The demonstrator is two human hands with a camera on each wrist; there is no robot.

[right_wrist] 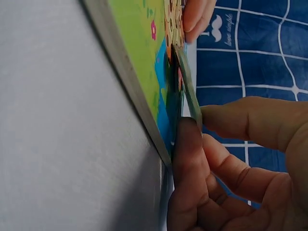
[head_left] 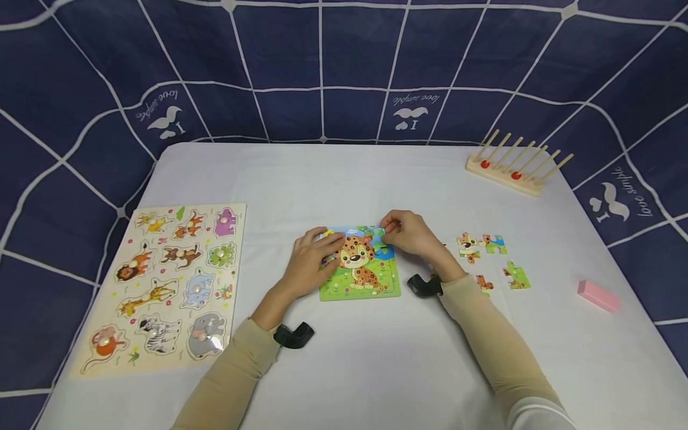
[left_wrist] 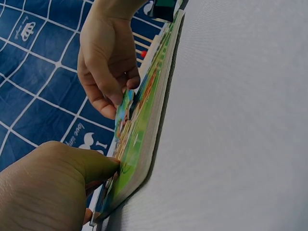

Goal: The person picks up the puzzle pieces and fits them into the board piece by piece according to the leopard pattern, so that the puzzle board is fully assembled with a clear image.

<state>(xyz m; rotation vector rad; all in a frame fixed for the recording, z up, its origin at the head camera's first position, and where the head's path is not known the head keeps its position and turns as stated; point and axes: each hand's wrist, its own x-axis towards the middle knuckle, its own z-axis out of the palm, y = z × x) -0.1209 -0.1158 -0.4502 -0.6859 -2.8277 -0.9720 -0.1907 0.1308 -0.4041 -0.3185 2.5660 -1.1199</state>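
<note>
A small jigsaw board (head_left: pixel 360 291) with a spotted leopard cub picture lies flat on the white table. My left hand (head_left: pixel 310 260) rests on its left side, fingertips and thumb on the picture; the thumb presses the surface in the left wrist view. At the upper right corner of the board, my right hand (head_left: pixel 411 233) pinches a puzzle piece (right_wrist: pixel 189 86) between thumb and fingers. That piece stands tilted, its far end touching or very near the board. Loose pieces (head_left: pixel 517 276) lie to the right, some partly hidden by the right forearm.
A wooden animal peg puzzle (head_left: pixel 185 263) fills the table's left side. At the back right stands a wooden rack (head_left: pixel 505 176) with upright sticks and red beads. A pink block (head_left: pixel 598 295) lies near the right edge. Blue checked cloth (head_left: pixel 355 60) hangs behind.
</note>
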